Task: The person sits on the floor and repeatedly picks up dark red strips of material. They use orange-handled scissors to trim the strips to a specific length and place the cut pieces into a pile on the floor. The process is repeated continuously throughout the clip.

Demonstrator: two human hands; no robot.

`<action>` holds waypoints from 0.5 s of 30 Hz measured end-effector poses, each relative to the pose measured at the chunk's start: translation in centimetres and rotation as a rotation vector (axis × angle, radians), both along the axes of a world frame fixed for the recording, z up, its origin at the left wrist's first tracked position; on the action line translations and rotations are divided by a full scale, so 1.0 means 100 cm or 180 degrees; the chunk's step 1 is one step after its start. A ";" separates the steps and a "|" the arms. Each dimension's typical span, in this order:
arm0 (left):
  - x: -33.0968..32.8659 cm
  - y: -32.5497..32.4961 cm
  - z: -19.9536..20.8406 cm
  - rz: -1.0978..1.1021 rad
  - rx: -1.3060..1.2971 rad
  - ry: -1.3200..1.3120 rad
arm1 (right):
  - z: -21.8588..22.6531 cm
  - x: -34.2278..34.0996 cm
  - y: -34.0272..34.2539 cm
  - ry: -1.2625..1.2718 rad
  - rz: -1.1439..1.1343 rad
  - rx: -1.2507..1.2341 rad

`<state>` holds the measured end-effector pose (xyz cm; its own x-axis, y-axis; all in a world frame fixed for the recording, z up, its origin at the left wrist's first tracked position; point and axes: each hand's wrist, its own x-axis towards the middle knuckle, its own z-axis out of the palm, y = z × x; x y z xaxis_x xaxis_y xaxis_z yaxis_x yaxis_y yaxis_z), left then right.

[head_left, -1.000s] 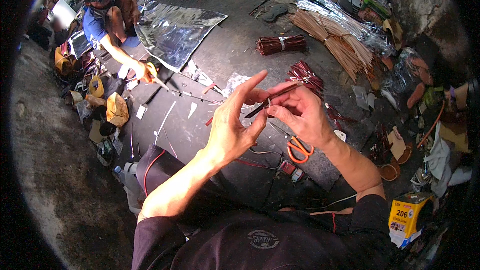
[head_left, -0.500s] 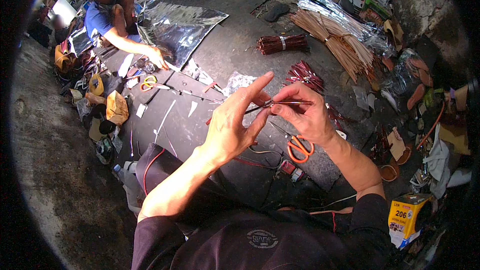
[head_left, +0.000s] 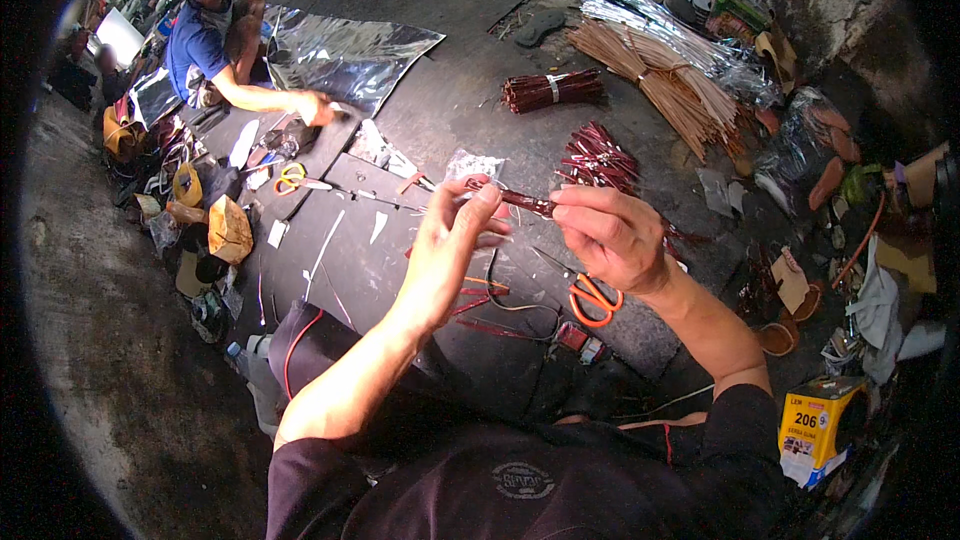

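My left hand (head_left: 448, 245) and my right hand (head_left: 610, 236) are raised over a dark work mat (head_left: 420, 120) and pinch the two ends of a thin dark red stick (head_left: 528, 203) held level between them. Orange-handled scissors (head_left: 588, 296) lie on the mat just under my right wrist. A few loose red sticks (head_left: 478, 298) lie below my left hand. A heap of red sticks (head_left: 600, 160) sits just beyond my hands.
A tied bundle of dark red sticks (head_left: 552, 90) and a long pile of tan sticks (head_left: 655, 80) lie further back. A person in a blue shirt (head_left: 205, 45) reaches toward silver foil sheets (head_left: 345, 55) at the far left. A yellow box (head_left: 818, 425) stands at the right.
My hands have turned and drawn apart, bringing the stick level. The person in blue has shifted their arm toward the foil sheets.
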<state>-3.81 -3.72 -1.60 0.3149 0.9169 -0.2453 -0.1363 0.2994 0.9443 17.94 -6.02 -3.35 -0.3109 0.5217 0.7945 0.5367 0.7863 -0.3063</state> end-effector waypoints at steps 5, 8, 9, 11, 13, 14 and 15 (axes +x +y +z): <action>0.004 0.006 -0.001 -0.0276 0.0183 -0.0470 | -0.007 -0.003 -0.002 0.0169 0.0026 -0.0369; 0.004 0.006 0.002 -0.0051 0.0574 -0.0295 | 0.003 -0.006 -0.012 0.0588 -0.0077 -0.0839; 0.004 0.007 0.003 -0.0068 0.0547 -0.0287 | 0.005 -0.004 -0.012 0.0486 -0.0143 -0.0828; 0.004 0.007 0.004 -0.0105 0.0496 -0.0256 | 0.007 0.000 -0.011 0.0300 -0.0273 -0.0805; 0.005 0.005 0.003 -0.0161 0.0600 -0.0177 | 0.010 -0.002 -0.010 0.0293 -0.0305 -0.0845; 0.005 0.004 0.003 -0.0191 0.0654 -0.0138 | 0.011 -0.004 -0.009 0.0290 -0.0323 -0.0863; 0.005 0.004 0.002 -0.0180 0.0643 -0.0135 | 0.011 -0.006 -0.009 0.0265 -0.0363 -0.0815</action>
<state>-3.28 -3.36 -1.39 0.3735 0.9266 -0.0438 -0.1655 0.1130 0.9797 17.35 -6.94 -2.24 -0.1781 0.7363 0.6528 0.5818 0.6138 -0.5336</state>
